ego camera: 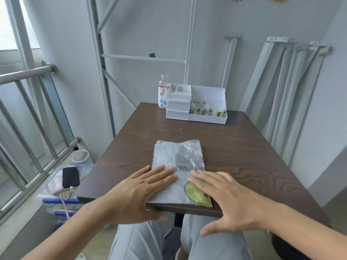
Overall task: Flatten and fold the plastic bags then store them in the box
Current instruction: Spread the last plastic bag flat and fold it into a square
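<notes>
A crinkled clear plastic bag (178, 158) with grey print and a green round mark lies flat on the dark wooden table (234, 147), its near end at the table's front edge. My left hand (139, 190) lies palm down on the bag's near left corner, fingers spread. My right hand (223, 196) presses flat on the near right part, partly over the green mark. A white box (206, 117) stands at the far end of the table; its open right compartment holds several small folded bags.
The white box has small drawers on its left side, and a clear bottle (163, 91) with a flower label stands behind it. Left of the table sit a plastic bin with a dark phone (70, 177) and a metal railing. White metal bars lean on the right wall.
</notes>
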Action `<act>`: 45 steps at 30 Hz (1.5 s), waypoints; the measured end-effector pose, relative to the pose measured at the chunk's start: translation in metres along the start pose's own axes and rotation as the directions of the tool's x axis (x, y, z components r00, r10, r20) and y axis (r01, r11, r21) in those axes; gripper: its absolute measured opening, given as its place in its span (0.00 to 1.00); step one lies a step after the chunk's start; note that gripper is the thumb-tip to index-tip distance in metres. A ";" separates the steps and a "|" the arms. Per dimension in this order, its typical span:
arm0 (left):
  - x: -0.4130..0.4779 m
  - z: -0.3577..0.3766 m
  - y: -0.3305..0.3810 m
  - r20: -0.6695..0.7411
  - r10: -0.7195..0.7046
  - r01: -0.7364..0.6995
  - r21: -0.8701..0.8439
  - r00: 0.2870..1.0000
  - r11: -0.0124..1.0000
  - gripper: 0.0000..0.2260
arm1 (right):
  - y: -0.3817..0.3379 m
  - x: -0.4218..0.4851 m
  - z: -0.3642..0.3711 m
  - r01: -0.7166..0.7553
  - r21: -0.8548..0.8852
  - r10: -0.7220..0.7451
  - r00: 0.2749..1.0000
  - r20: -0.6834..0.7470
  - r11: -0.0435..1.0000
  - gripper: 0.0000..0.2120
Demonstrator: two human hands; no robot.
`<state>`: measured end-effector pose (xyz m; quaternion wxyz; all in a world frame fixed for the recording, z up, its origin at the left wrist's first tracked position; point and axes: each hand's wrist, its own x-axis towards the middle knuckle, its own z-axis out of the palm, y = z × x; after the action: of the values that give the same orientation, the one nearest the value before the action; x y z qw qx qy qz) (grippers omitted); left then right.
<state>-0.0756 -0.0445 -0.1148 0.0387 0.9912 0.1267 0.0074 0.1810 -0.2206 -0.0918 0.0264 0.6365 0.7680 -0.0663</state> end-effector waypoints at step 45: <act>0.086 -0.003 0.011 -0.310 -0.768 0.677 -0.361 0.561 0.641 0.10 | 0.031 0.119 -0.019 -0.660 0.040 0.649 0.724 -0.234 0.750 0.19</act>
<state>0.0106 -0.0333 -0.1102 0.1086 0.8122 0.5271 0.2253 0.1895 -0.0963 -0.0903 -0.0275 0.8686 0.4931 0.0404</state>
